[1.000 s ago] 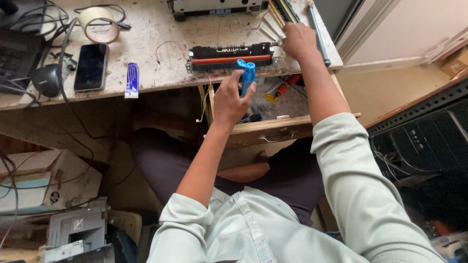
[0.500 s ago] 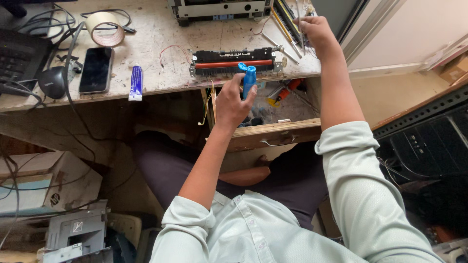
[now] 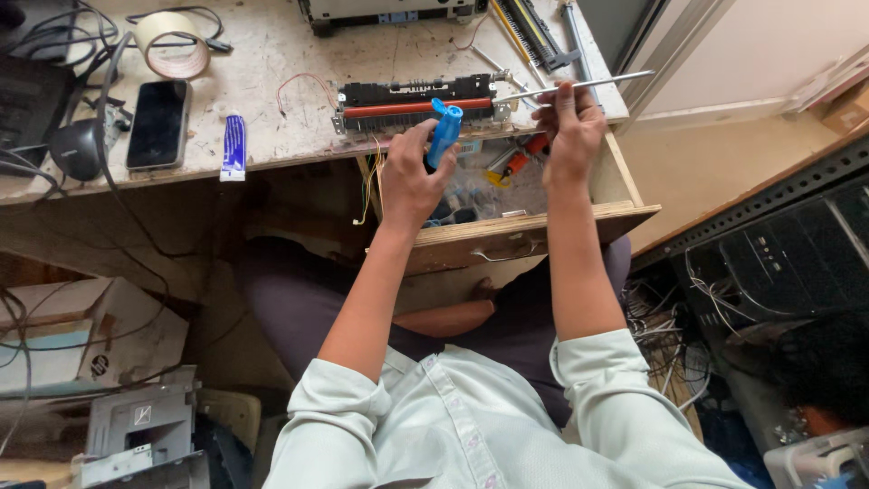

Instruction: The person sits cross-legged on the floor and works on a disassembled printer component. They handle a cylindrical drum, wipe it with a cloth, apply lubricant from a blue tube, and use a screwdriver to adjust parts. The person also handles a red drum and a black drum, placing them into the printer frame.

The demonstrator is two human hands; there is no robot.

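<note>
My left hand (image 3: pixel 412 177) grips a blue-handled screwdriver (image 3: pixel 444 131) upright, in front of the desk edge. My right hand (image 3: pixel 568 127) pinches a thin silver metal rod (image 3: pixel 579 86) that lies almost level and points right. Just beyond both hands, a black fuser unit with an orange-red roller (image 3: pixel 416 104) rests on the worn desktop (image 3: pixel 272 54), thin coloured wires trailing from its left end. Below my hands an open wooden drawer (image 3: pixel 534 217) holds several small tools.
A phone (image 3: pixel 158 122), a blue-and-white tube (image 3: pixel 233 147), a tape roll (image 3: pixel 170 45), a mouse (image 3: pixel 80 149) and cables lie on the left of the desk. Long printer parts (image 3: pixel 534 32) sit at the back right. Boxes and a printer frame (image 3: pixel 136 430) crowd the floor.
My right hand has drawn back from the parts at the desk's far right corner and now holds the silver rod near the fuser. My left hand stayed put with the screwdriver.
</note>
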